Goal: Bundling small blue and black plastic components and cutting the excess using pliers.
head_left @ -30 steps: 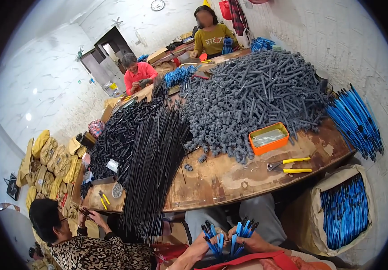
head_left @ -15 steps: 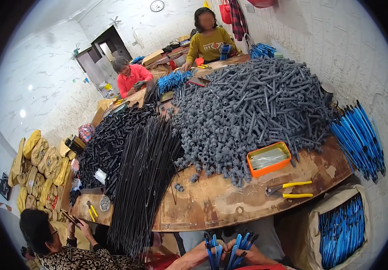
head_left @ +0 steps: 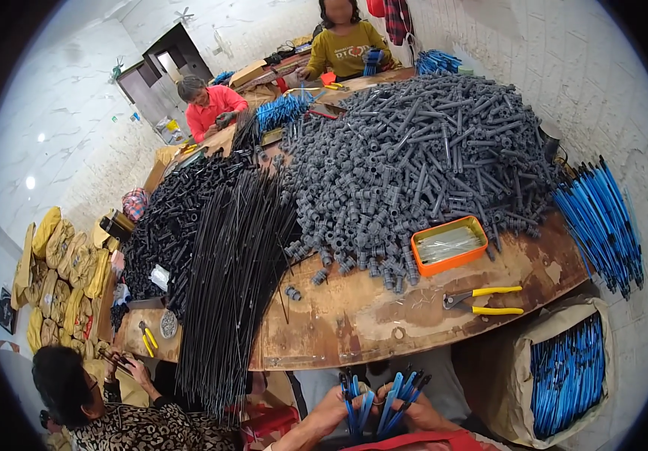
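Observation:
At the bottom middle, below the table's near edge, my left hand [head_left: 330, 407] is closed around a small bunch of thin blue sticks with black tips [head_left: 354, 413]. My right hand [head_left: 418, 416] grips a second bunch of such blue sticks [head_left: 395, 410] right beside it. Both bunches stand roughly upright with their tips spread, over my lap. Thumbs and fingers partly cover the sticks, and the lower ends run out of the picture. A thin pale strand seems to show between the bunches; I cannot make out what it is.
A wooden table [head_left: 354, 323] bears grey plastic tubes [head_left: 414, 165], black parts [head_left: 166, 225], long black rods [head_left: 226, 293], an orange box [head_left: 451, 259] and yellow-handled pliers [head_left: 489, 301]. At right stands a sack of blue sticks [head_left: 523, 376]. Three people work around the table.
Both hands, still holding the blue sticks, appear higher in the picture, and more of my forearms shows. The table and the people around it have shifted slightly up with the view.

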Demonstrator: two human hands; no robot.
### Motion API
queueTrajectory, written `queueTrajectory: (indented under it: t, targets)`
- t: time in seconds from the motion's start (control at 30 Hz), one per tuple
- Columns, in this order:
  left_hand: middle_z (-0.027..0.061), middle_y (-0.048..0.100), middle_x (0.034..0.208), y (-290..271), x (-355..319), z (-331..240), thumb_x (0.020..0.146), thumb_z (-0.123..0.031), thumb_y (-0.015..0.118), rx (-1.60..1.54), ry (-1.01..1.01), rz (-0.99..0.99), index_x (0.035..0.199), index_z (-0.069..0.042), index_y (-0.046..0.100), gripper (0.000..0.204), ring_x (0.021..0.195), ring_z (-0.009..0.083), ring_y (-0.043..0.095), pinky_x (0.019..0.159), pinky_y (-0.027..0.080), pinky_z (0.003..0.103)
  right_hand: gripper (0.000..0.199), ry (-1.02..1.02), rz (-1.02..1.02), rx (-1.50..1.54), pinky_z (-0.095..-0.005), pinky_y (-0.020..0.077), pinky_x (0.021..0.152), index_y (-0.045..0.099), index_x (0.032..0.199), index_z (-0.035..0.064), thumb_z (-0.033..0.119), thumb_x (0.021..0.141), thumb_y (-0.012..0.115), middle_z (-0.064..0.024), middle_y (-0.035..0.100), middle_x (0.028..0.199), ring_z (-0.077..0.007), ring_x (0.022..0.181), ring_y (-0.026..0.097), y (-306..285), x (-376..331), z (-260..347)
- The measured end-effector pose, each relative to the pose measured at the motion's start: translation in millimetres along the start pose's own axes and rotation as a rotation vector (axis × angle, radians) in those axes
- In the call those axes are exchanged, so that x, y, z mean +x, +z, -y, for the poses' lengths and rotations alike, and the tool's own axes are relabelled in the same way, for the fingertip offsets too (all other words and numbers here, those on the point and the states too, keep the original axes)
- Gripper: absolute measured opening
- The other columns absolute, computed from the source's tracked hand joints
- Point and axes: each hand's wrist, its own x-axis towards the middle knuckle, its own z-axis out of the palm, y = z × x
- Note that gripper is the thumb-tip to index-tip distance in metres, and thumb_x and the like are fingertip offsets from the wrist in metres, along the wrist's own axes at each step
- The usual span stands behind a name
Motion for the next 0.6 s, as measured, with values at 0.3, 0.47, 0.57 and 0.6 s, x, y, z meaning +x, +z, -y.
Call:
queueTrajectory:
  t: [0.3, 0.47, 0.57, 0.6]
  targets:
    - [0.0063, 0.069, 0.086, 21, -47, 31, 0.087, -0.034, 0.071, -0.065, 0.146, -0.125, 0.098, -0.002, 0.066, 0.034, 0.08, 0.0147, 0.066, 0.07, 0.051, 0.027, 0.031, -0.136, 0.039, -0.104, -0.0297, 0.0494, 0.082, 0.058, 0.113, 0.0009, 0.021, 0.091, 0.066, -0.0087, 0.066, 0.097, -0.0161, 0.093, 0.063, 26, -37, -19]
    - [0.0058, 0.066, 0.08, 41, -90, 37, 0.089, -0.024, 0.069, -0.049, 0.194, -0.155, 0.093, -0.001, 0.065, 0.023, 0.074, 0.0137, 0.064, 0.066, 0.051, 0.026, 0.024, -0.166, 0.031, -0.242, -0.0262, 0.0475, 0.079, 0.061, 0.11, 0.0029, 0.019, 0.092, 0.065, -0.0026, 0.066, 0.095, -0.0102, 0.088, 0.061, 39, -70, -35]
    - [0.0066, 0.065, 0.078, 32, -99, 53, 0.093, -0.042, 0.057, 0.007, 0.185, -0.059, 0.087, 0.0, 0.064, 0.043, 0.072, 0.0145, 0.062, 0.065, 0.05, 0.026, 0.022, -0.236, 0.213, -0.433, -0.0283, 0.0473, 0.083, 0.059, 0.11, 0.0015, 0.016, 0.094, 0.061, -0.0046, 0.063, 0.098, -0.0115, 0.093, 0.059, 36, -78, -35]
    - [0.0087, 0.066, 0.079, 29, -106, 49, 0.092, -0.05, 0.054, -0.023, 0.198, 0.026, 0.086, 0.0, 0.064, 0.051, 0.074, 0.0152, 0.062, 0.067, 0.05, 0.026, 0.023, -0.261, 0.28, -0.405, -0.0294, 0.0469, 0.085, 0.058, 0.113, 0.0022, 0.016, 0.095, 0.06, -0.0043, 0.062, 0.099, -0.0121, 0.094, 0.058, 45, -83, -30]
